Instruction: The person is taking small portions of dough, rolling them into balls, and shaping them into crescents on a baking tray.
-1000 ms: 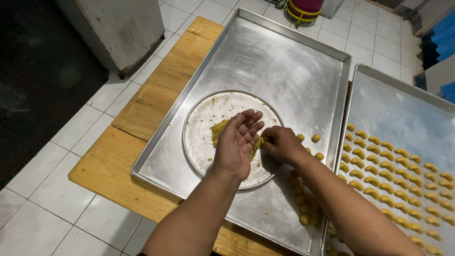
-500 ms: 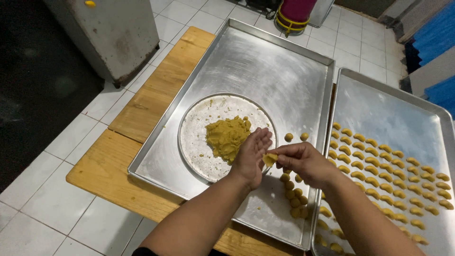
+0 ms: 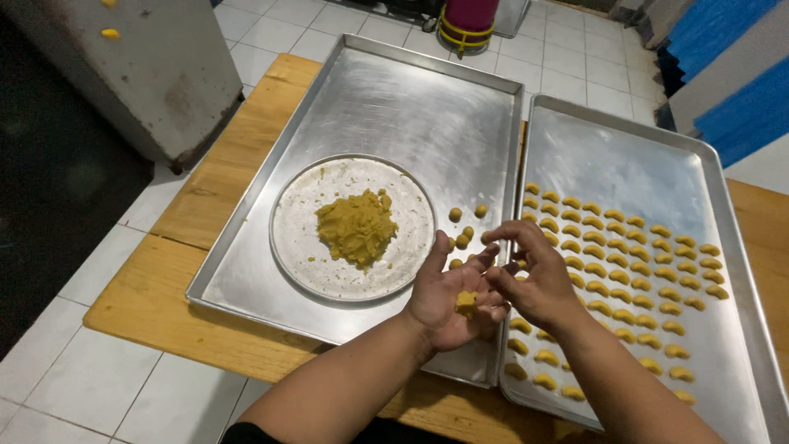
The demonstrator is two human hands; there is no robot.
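My left hand (image 3: 450,296) is turned palm up over the near right corner of the left metal tray (image 3: 386,90), with a small lump of yellow dough (image 3: 467,302) lying in the palm. My right hand (image 3: 536,275) hovers just beside it, fingers curled, fingertips touching the left hand's fingers. A mound of yellow dough (image 3: 356,226) sits on a round floured plate (image 3: 300,234) in the left tray. A few small dough balls (image 3: 462,238) lie next to the plate. The right metal tray (image 3: 633,164) holds several rows of shaped crescent dough pieces (image 3: 633,263).
Both trays rest on a wooden board (image 3: 214,181) laid over a white tiled floor (image 3: 90,378). A grey metal cabinet (image 3: 140,66) stands at the far left. A red and yellow container (image 3: 468,20) stands beyond the trays. Blue panels (image 3: 723,66) lean at the far right.
My hands have come off the dough mound and moved right and toward me. The left hand has turned palm up with a small dough lump in it.
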